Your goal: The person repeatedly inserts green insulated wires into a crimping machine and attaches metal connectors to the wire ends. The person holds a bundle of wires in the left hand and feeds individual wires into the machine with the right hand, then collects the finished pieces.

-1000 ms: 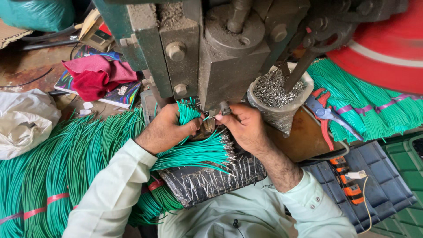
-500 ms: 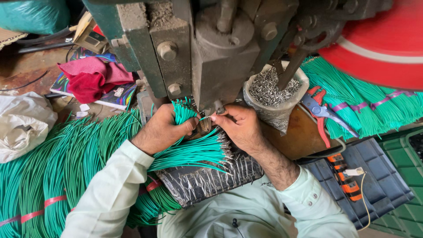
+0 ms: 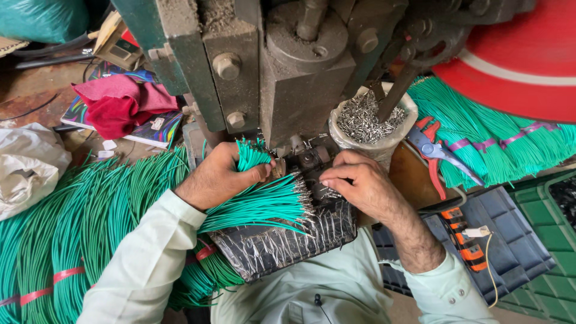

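Left hand (image 3: 219,177) clenched around a bundle of green wires (image 3: 264,201), the wire ends fanned over a dark tray (image 3: 282,246) at the table's near edge. Right hand (image 3: 360,186) has its fingers (image 3: 330,177) pinched at the base of the grey press machine (image 3: 300,78); what they grasp is too small to tell. A bag of metal terminals (image 3: 366,120) stands just beside the press, with red pliers (image 3: 435,150) near it.

i see the press (image 3: 306,72) dead ahead — a bag of pins (image 3: 367,123) at its right, pliers (image 3: 435,150) further right, cloth (image 3: 120,105) on a book (image 3: 157,131) behind left, wires (image 3: 72,222) along my left.
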